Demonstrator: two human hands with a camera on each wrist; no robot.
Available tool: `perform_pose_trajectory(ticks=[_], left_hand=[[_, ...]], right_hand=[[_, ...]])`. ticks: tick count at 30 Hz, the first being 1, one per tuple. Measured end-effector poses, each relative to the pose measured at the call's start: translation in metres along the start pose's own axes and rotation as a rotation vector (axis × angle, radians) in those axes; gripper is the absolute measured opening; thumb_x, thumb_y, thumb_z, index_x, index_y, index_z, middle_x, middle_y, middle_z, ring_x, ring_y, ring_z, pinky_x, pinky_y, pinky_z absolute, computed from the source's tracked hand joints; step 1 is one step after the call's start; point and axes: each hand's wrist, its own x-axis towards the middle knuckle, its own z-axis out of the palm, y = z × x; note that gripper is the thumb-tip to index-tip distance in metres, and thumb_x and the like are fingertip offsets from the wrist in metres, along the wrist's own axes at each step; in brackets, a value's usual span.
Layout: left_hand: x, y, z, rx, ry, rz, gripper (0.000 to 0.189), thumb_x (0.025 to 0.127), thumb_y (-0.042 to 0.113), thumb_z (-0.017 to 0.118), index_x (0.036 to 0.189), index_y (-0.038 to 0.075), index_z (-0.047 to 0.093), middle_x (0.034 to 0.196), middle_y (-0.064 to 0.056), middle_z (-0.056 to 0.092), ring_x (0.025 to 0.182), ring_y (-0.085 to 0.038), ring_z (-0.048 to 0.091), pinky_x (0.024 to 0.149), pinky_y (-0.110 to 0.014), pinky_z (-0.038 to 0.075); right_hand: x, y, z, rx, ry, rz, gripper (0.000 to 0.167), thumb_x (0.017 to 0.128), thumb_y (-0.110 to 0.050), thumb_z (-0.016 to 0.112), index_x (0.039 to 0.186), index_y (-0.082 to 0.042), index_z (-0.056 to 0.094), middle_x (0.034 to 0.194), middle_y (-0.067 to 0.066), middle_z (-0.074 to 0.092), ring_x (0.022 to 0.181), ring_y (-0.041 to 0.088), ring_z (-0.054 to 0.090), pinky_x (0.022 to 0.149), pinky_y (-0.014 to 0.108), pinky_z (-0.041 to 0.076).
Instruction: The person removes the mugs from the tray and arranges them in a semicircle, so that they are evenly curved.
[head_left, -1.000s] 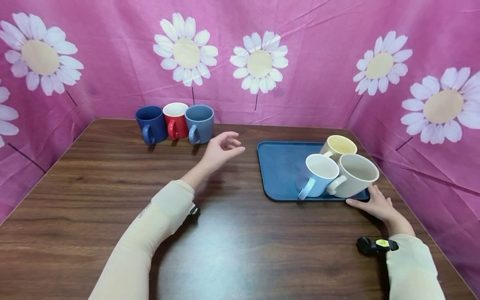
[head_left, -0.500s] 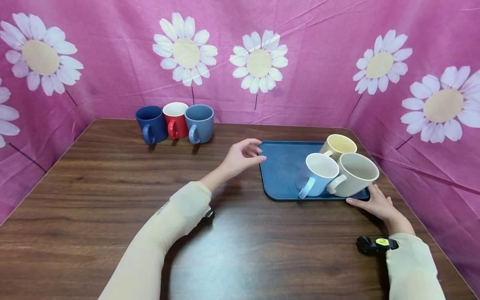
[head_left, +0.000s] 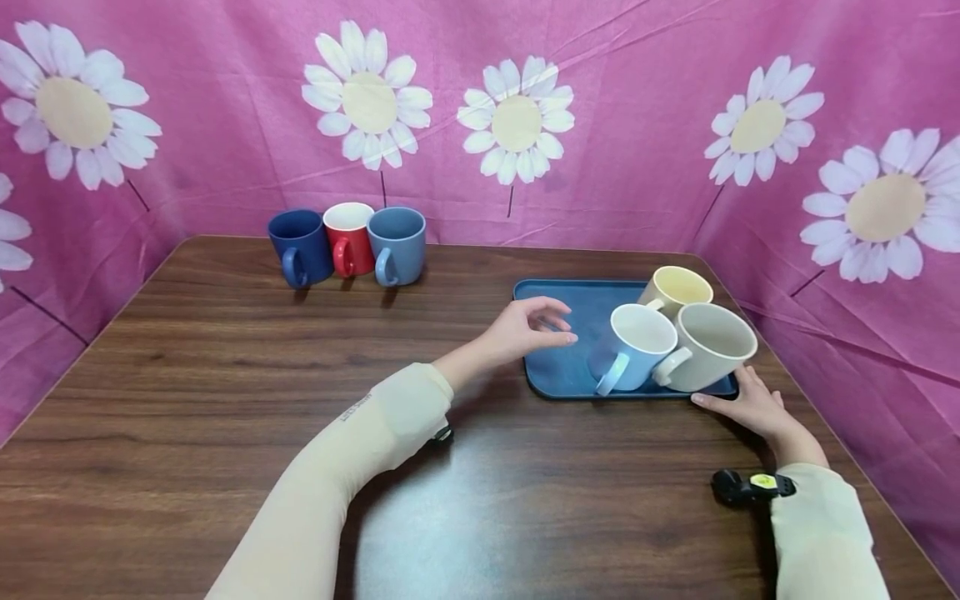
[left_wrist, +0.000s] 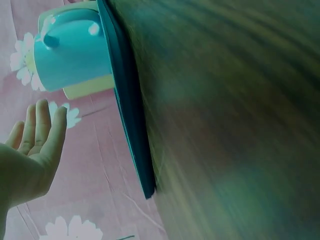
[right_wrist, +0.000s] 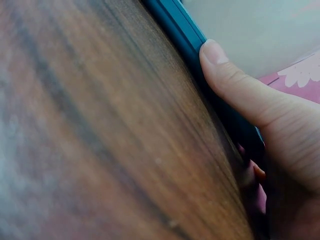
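Note:
A dark blue tray (head_left: 558, 367) lies at the right of the table, with three mugs grouped on its right side. They are a light blue mug (head_left: 637, 358), a larger off-white mug (head_left: 708, 367) and a pale yellow mug (head_left: 678, 292). My left hand (head_left: 517, 329) is over the tray's left part, fingers loosely bent, thumb apart, holding nothing. In the left wrist view, a gap separates that hand (left_wrist: 32, 155) from the light blue mug (left_wrist: 75, 57). My right hand (head_left: 757, 408) grips the tray's near right corner. Its thumb (right_wrist: 235, 85) presses the rim in the right wrist view; the other fingers are mostly hidden.
At the back left stand a navy mug (head_left: 302, 248), a red mug (head_left: 349, 242) with white inside, and a grey-blue mug (head_left: 397, 248), close together in a row. Pink flowered cloth (head_left: 600, 183) hangs behind and beside the wooden table (head_left: 555, 483).
My left hand has moved right, from near the grey-blue mug to over the tray's left part. The right hand stays at the tray corner, and the mugs have not moved.

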Motion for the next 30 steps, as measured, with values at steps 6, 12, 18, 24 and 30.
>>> perform_pose_trajectory(ticks=[6,12,18,24,30], left_hand=[[0.013,-0.015,0.013,-0.032,-0.019,-0.053,0.034,0.074,0.008,0.066,0.106,0.000,0.055,0.088,-0.009,0.062,0.076,-0.015,0.058,0.068,-0.030,0.047],[0.020,-0.028,0.024,-0.080,-0.056,-0.171,0.034,0.076,0.017,0.067,0.105,0.004,0.055,0.086,-0.002,0.062,0.084,-0.022,0.059,0.071,-0.039,0.047],[0.023,-0.029,0.033,-0.114,-0.095,-0.262,0.036,0.077,0.021,0.066,0.106,0.002,0.056,0.084,-0.002,0.062,0.087,-0.026,0.058,0.068,-0.036,0.048],[0.028,-0.031,0.045,-0.159,-0.122,-0.376,0.023,0.077,0.023,0.065,0.093,0.007,0.062,0.086,-0.004,0.063,0.082,-0.018,0.060,0.068,-0.035,0.048],[0.033,-0.035,0.059,-0.259,-0.136,-0.477,0.023,0.080,0.024,0.062,0.092,0.004,0.062,0.081,-0.006,0.063,0.077,-0.015,0.059,0.067,-0.035,0.048]], right_hand=[[0.000,0.001,0.001,-0.004,-0.007,0.009,0.093,0.078,-0.041,0.058,0.136,-0.001,-0.004,0.129,0.039,0.003,0.119,0.049,-0.004,0.081,0.069,-0.005],[0.001,-0.001,0.000,0.005,-0.012,0.010,0.093,0.078,-0.042,0.058,0.136,-0.002,-0.004,0.130,0.038,0.002,0.119,0.048,-0.006,0.081,0.068,-0.006],[0.001,-0.002,-0.002,0.000,-0.023,0.018,0.094,0.079,-0.042,0.057,0.135,-0.001,-0.006,0.129,0.040,0.002,0.119,0.049,-0.006,0.082,0.068,-0.006],[0.001,-0.001,-0.002,-0.001,-0.015,0.017,0.094,0.078,-0.042,0.057,0.135,-0.001,-0.005,0.129,0.040,0.003,0.119,0.049,-0.005,0.082,0.068,-0.006],[0.000,0.001,0.000,0.001,-0.022,0.025,0.094,0.078,-0.043,0.057,0.135,-0.002,-0.006,0.128,0.040,0.002,0.119,0.049,-0.006,0.082,0.067,-0.006]])
